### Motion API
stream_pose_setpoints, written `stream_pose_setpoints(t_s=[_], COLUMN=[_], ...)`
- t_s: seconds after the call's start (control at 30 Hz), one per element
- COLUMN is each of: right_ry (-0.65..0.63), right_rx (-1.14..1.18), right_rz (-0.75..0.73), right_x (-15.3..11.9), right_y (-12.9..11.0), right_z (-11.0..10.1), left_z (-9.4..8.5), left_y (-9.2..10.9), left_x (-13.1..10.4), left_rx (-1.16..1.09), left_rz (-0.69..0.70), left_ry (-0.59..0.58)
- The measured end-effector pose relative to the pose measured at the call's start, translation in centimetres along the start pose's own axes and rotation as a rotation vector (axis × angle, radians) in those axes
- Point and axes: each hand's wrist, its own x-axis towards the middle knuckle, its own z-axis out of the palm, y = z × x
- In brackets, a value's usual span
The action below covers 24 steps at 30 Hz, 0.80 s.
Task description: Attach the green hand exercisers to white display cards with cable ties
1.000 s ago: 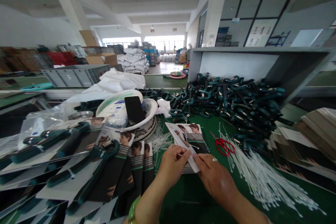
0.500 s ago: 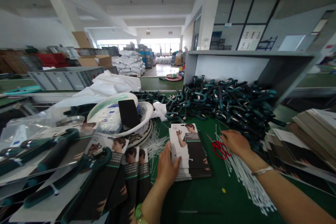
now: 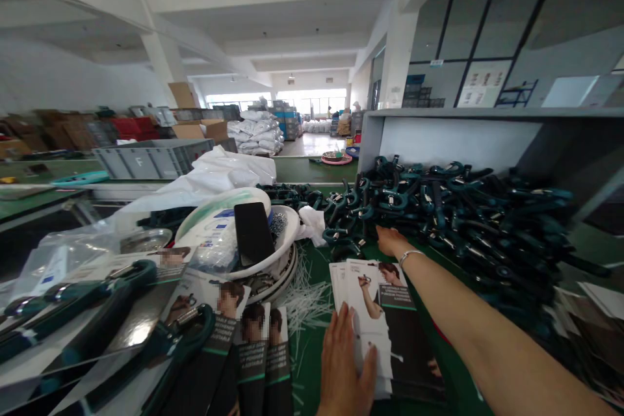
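My left hand lies with fingers stretched out along the left side of a stack of printed cards. Its thumb rests on the top card, which has a white plastic tie through it. Over the stack's far side, my right hand reaches to the near edge of a heap of dark green hand grip strengtheners. Its fingers are small and partly hidden, so whether they hold one is unclear. The right forearm covers most of the red scissors and the bundle of white ties.
Carded grip strengtheners are piled at left, beside more printed cards. A white basin holds a black phone and small metal parts. Loose white ties lie near it. More card stacks stand at right.
My right hand has moved from the scissors and ties forward and left to the heap. My left hand stays at the card stack, its fingers now flatter. The view has shifted.
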Motion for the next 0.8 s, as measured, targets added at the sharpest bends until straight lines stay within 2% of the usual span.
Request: stream_pose_setpoints(t_s=[0.13, 0.23, 0.37, 0.53, 0.63, 0.7, 0.73, 0.8], right_ry=[0.013, 0.016, 0.046, 0.189, 0.245, 0.215, 0.189, 0.174], right_rx=[-0.065, -0.059, 0.049, 0.291, 0.701, 1.027, 1.122, 1.108], right_rz=[0.005, -0.057, -0.156, -0.207, -0.262, -0.309, -0.323, -0.338], right_x=[1.0, 0.6, -1.2, -5.5, -8.7, -10.6, -11.4, -12.6], right_y=[0.5, 2.0, 5.1, 8.2, 8.1, 7.2, 6.6, 5.1], right_z=[1.5, 1.5, -0.7, -4.9, -6.7, -7.4, -7.6, -7.7], left_z=[-0.3, -0.6, -0.7, -0.8, -1.1, -1.2, -1.2, -1.2], left_y=[0.0, 0.3, 0.5, 0.6, 0.8, 0.9, 1.0, 0.9], left_x=[0.1, 0.1, -0.1, 0.0, 0.0, 0.0, 0.0, -0.1], left_rx=[0.011, 0.013, 0.017, 0.03, 0.018, 0.001, -0.011, -0.037], left_rz=[-0.011, -0.02, -0.015, -0.006, -0.016, -0.013, -0.007, 0.007], left_ry=[-0.054, -0.055, -0.018, -0.032, -0.031, -0.019, -0.01, 0.006])
